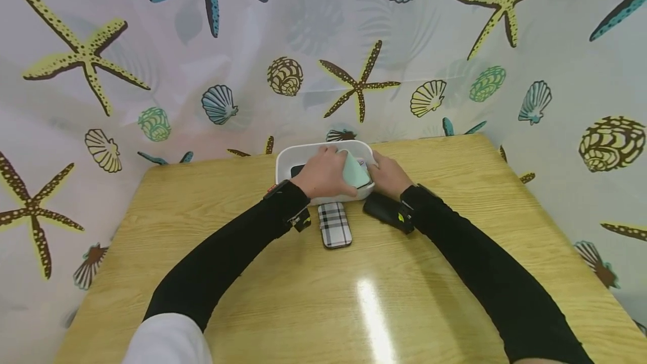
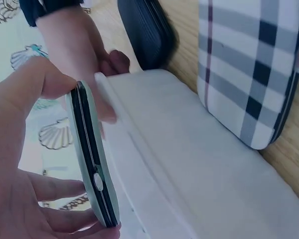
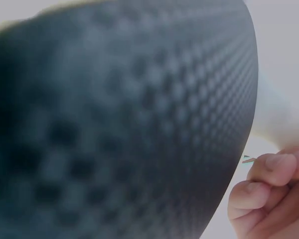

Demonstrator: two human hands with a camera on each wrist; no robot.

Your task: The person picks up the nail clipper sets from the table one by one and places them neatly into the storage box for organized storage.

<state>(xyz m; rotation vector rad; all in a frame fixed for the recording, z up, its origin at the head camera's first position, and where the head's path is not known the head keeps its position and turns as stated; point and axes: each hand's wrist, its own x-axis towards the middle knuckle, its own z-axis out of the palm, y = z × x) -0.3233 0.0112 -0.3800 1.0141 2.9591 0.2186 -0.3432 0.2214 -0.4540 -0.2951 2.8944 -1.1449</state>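
Observation:
My left hand [image 1: 326, 173] holds a mint-green glasses case [image 1: 355, 171] over the white bin [image 1: 285, 157]. In the left wrist view the case [image 2: 93, 164] is tilted on edge, its dark seam and small silver clasp showing, with the thumb at one end and the fingers at the other. My right hand [image 1: 388, 176] grips the bin's right end at the rim; part of its hold is hidden. A plaid glasses case [image 1: 335, 225] lies in front of the bin. Beside it, under the right wrist, is a black textured case [image 1: 386, 212], which fills much of the right wrist view.
Inside the bin a dark item [image 1: 296, 171] shows at the left, and something purplish sits near the right end. The bin stands near the back edge of a wooden table [image 1: 283, 296]. A curtain [image 1: 242, 60] printed with starfish and shells hangs behind.

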